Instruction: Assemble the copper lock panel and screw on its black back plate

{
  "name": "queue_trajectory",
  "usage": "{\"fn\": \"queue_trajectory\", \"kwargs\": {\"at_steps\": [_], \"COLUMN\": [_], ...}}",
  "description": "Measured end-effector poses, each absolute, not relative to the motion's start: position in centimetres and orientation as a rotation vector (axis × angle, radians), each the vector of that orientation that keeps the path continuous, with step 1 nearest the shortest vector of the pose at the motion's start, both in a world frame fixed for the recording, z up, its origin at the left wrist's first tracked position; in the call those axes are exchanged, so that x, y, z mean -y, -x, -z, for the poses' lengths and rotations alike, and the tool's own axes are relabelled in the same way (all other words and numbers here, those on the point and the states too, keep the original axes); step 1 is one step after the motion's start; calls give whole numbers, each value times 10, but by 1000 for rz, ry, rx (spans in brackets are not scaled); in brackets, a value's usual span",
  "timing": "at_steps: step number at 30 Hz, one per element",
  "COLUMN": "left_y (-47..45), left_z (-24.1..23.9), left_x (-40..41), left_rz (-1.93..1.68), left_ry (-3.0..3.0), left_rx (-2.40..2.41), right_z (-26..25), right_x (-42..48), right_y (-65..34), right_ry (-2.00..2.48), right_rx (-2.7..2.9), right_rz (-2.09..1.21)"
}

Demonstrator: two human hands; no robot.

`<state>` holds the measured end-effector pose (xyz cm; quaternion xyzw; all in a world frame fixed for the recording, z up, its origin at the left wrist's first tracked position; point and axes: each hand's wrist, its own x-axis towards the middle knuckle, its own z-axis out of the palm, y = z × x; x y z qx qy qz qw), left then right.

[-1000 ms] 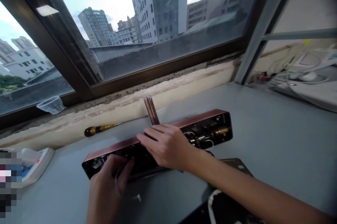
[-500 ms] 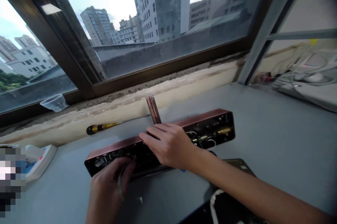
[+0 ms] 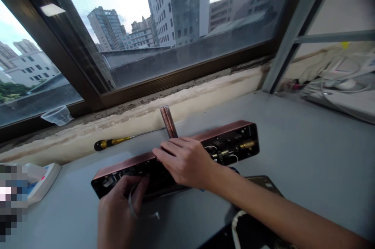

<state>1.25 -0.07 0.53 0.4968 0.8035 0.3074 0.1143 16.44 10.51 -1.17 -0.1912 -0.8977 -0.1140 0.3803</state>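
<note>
Meanwhile, a copper-coloured lock body [image 3: 175, 159] lay lengthwise on a grey table [image 3: 307, 151] below the window [image 3: 146, 26], its open inner side turned toward the person. The right hand [image 3: 184, 161] rested palm-down across the middle of the lock, fingers spread flat over its top edge — pressing rather than clasping, with nothing enclosed in the palm. A copper handle [image 3: 168, 121] stood up from the lock just behind those fingers. The left hand [image 3: 117, 210] was curled at the lock's near left end, fingertips touching the dark inner face; a thin pale wire [image 3: 131, 204] looped by the thumb, though whether the fingers actually pinched it could not be told.

At the lock's right end, brass fittings [image 3: 244, 145] and small wires showed inside the casing — well clear of both hands. A screwdriver [image 3: 113, 143] with a black-and-yellow grip lay beyond the lock, near the sill. A clear plastic cup [image 3: 57, 115] sat on the sill at left. A flat metal plate [image 3: 263, 182] lay just beside the right forearm.
</note>
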Motion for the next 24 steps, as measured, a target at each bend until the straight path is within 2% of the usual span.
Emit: {"fn": "queue_trajectory", "kwargs": {"at_steps": [8,24], "left_y": [-11,-11], "left_z": [-8,-5], "left_x": [-1,-2], "left_rz": [-800,-914], "left_ry": [-1325,-1426], "left_rx": [-2501,-2382], "right_z": [12,11], "right_x": [-106,-106], "right_y": [-163,-164], "right_ry": [500,497], "right_rx": [2283,2283], "right_rz": [301,293]}}
